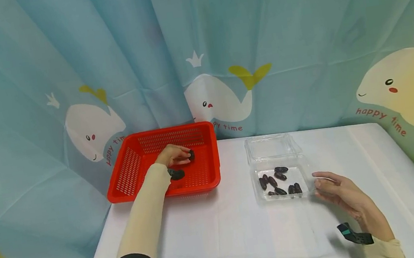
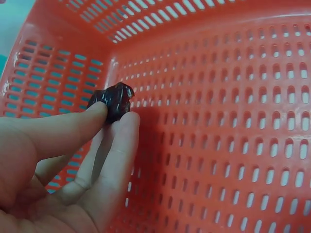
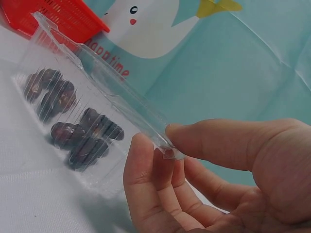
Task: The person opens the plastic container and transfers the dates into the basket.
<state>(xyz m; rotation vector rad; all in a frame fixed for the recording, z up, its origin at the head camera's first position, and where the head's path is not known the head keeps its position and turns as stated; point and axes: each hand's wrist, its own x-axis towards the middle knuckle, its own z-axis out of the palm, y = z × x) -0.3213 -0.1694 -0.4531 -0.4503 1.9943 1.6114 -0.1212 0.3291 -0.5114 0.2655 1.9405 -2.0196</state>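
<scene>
Inside the red plastic basket [image 1: 201,177], my left hand [image 1: 173,154] pinches a dark, glossy date [image 2: 116,99] between thumb and fingertips, held above the slotted floor. My right hand [image 1: 343,194] grips the right rim of a clear plastic clamshell box [image 1: 301,162] between thumb and fingers, as the right wrist view shows. The box's lid [image 1: 270,147] is folded back toward the curtain. Several dark dates [image 1: 272,181] lie scattered on the box's floor; they also show through its ribbed side wall in the right wrist view.
A white cloth covers the table [image 1: 245,237]. Behind it hangs a light blue curtain [image 1: 295,26] printed with whales. The basket stands left of the box, both near the curtain, with a gap between them. Each wrist wears a dark strap [image 1: 356,235].
</scene>
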